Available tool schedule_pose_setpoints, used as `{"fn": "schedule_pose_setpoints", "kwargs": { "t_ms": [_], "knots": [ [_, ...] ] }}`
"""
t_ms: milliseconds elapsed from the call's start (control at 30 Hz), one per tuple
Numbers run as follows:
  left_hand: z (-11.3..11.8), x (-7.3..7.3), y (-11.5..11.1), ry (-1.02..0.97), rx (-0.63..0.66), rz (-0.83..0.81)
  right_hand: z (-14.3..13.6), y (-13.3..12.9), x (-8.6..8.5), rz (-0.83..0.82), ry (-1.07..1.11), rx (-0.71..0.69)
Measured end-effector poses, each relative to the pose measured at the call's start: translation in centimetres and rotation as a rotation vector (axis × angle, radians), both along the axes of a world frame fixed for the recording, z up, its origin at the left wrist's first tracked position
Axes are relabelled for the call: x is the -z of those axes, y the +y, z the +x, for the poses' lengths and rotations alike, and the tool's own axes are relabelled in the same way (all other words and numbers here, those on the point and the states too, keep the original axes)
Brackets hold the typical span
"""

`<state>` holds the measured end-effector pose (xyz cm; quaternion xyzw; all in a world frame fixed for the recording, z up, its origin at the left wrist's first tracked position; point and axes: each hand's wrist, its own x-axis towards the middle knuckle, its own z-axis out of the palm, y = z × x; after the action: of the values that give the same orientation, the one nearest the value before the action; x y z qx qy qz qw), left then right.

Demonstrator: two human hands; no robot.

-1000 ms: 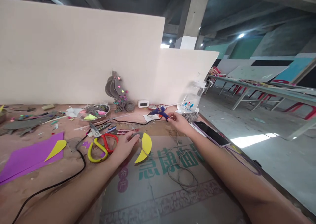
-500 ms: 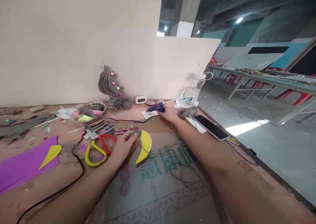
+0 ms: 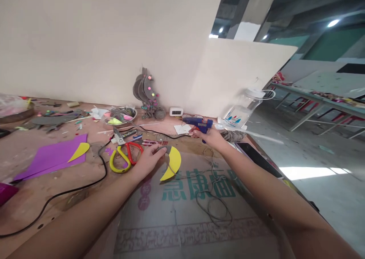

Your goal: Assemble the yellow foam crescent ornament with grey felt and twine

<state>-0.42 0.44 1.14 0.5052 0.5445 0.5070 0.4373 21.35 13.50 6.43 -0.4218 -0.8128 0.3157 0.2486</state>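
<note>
- Lying at far left: purple sheets (image 3: 47, 159), flat, a yellow cutout (image 3: 79, 151) on top, bare of any grey; evidently untouched work.
- Tray (image 3: 134, 113), back of the table, holding grey fibre plus pink and yellow bits.
- Scissors (image 3: 128, 152), red and yellow handles, set down just beside the left wrist, out of use.
- Ornament (image 3: 144, 89), against the board: grey crescents with coloured balls attached; by its look, far more complete than the piece in hand.
- Left hand (image 3: 149, 160), one: thumb and fingers pinched on the upper end of the crescent.
- Crescent (image 3: 175, 162), above the printed sheet: upper end covered in grey, the larger visible part bare yellow. Judged an early stage, most of the covering left; the part under the fingers was hidden.
- Glue gun (image 3: 203, 126), raised, nozzle toward the left, well apart from the crescent; glue on the nozzle too small to tell.
- Right hand (image 3: 212, 138), one: closed around the gun's grip.
- Cord (image 3: 217, 210), slack loops on the sheet, apparently unused length.
</note>
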Motion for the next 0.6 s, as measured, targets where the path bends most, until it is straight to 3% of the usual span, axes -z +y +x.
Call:
{"fn": "schedule_pose_setpoints", "kwargs": {
  "t_ms": [133, 233, 400, 600],
  "knots": [
    [-0.1, 0.2, 0.0, -0.037, -0.004, 0.033, 0.8, -5.8, -1.3, 0.026, 0.045, -0.063],
    [-0.2, -0.7, -0.3, -0.012, -0.033, 0.076, 1.2, -8.4, -2.0, -0.031, 0.065, -0.106],
    [-0.8, -2.9, -0.9, 0.145, -0.091, 0.122, 1.3, -9.7, -1.8, -0.1, 0.045, -0.06],
    [-1.7, -3.2, -0.8, 0.255, -0.117, 0.069, 1.3, -10.2, 0.0, -0.056, -0.043, -0.039]
  ]
}}
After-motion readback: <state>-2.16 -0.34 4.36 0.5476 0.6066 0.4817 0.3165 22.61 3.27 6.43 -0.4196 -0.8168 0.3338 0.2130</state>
